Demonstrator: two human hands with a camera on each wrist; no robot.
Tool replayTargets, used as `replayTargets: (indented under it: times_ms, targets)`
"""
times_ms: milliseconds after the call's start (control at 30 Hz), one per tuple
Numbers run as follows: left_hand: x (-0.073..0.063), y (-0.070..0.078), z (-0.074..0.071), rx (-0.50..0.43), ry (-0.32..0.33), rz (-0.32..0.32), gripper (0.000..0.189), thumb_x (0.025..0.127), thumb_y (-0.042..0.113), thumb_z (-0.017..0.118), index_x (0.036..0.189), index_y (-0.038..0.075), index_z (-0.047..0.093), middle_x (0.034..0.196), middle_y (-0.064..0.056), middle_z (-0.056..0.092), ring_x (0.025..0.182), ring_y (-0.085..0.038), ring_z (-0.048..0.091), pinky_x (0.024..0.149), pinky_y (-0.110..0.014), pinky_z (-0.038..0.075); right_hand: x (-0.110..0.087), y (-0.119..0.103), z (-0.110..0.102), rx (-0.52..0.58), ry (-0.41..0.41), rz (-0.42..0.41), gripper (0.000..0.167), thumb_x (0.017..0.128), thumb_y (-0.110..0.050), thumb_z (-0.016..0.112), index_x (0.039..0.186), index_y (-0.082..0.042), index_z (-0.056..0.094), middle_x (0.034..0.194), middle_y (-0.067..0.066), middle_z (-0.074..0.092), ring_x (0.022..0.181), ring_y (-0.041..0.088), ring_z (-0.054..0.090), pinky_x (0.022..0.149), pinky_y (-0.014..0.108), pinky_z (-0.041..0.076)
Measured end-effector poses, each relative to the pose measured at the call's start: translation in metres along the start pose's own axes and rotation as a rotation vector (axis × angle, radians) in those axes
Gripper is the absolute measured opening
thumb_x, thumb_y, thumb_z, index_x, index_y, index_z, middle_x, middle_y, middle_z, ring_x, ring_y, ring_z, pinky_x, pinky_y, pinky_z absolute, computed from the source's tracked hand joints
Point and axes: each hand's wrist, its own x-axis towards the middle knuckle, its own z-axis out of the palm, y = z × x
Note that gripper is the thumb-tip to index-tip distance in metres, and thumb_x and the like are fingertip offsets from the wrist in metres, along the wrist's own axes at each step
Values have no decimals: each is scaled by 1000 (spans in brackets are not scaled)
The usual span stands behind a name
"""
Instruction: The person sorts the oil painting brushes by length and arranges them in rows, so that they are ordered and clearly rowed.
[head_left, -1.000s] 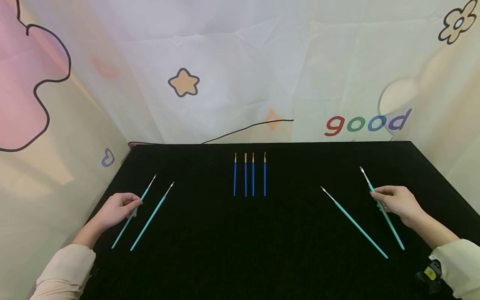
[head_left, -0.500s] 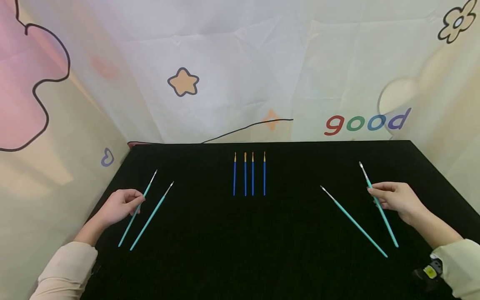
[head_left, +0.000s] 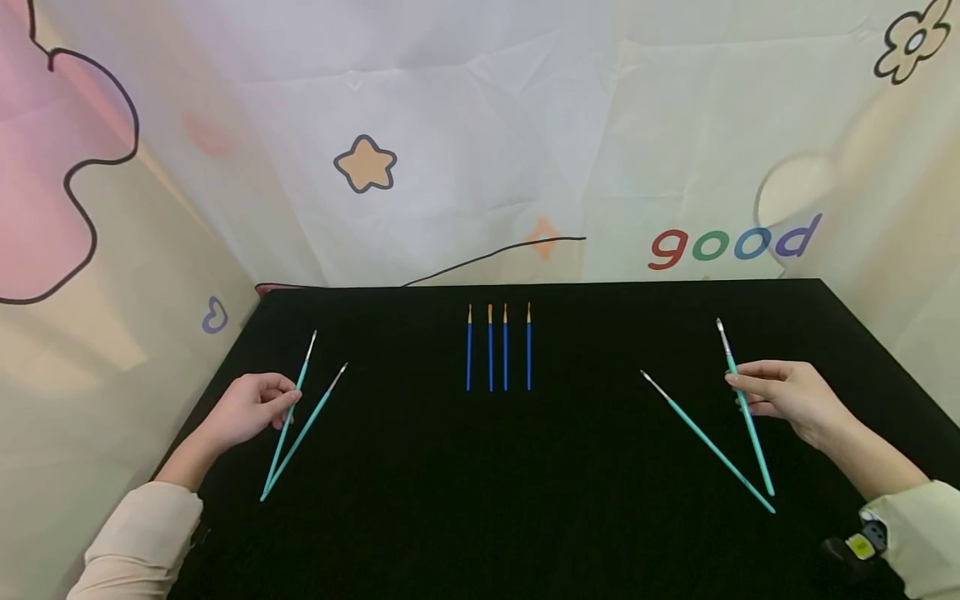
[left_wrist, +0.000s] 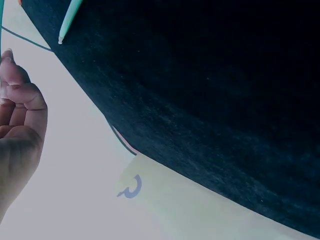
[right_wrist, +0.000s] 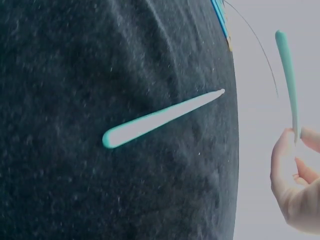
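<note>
Toward the left of the table, my left hand (head_left: 258,408) pinches a turquoise paintbrush (head_left: 277,458) about its middle, bristles pointing away from me. Another turquoise paintbrush (head_left: 317,412) lies just right of it; the handle ends overlap in the head view. On the other side my right hand (head_left: 798,404) pinches a turquoise paintbrush (head_left: 756,442) between thumb and fingers, its pale tip pointing away. Left of that one, a fourth-like turquoise paintbrush (head_left: 708,446) lies slanted on the black cloth. The right wrist view shows the held paintbrush (right_wrist: 287,75) raised from the fingertips.
Several blue paintbrushes (head_left: 491,350) with golden tips lie in an upright row near the back middle of the black-covered table (head_left: 495,483). A printed curtain (head_left: 480,150) hangs behind and along the sides. A dark device (head_left: 862,546) sits by the right sleeve.
Both held paintbrushes have moved inward and a little away from me, each toward the turquoise paintbrush lying beside it. The lying paintbrushes stay where they were.
</note>
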Motion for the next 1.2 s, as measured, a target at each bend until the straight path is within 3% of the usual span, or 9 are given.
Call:
replayTargets:
  times_ms: [567,900,1200]
  targets:
    - [8,15,11,-28,26,49,16,90,10,57,94,-6,59,61,-3,57,57,-23,55,52,-25,46,-2,-9,13,58,-1,-55,16,90,-14,57,83,-25,67,77,-7,63,69,9,62,62,23,53]
    - [12,28,16,-128,-1,0,20,91,11,55,95,-9,57,66,-8,61,57,-16,56,52,-26,48,-2,-11,16,81,-9,-43,16,91,-14,57,84,-25,68,79,-7,63,69,9,61,62,23,53]
    - [15,30,23,-143,-5,0,19,91,11,56,96,-8,58,67,-7,61,57,-19,56,51,-25,48,0,-11,22,104,-14,-64,16,90,-13,58,85,-23,68,79,-4,64,69,10,62,62,23,53]
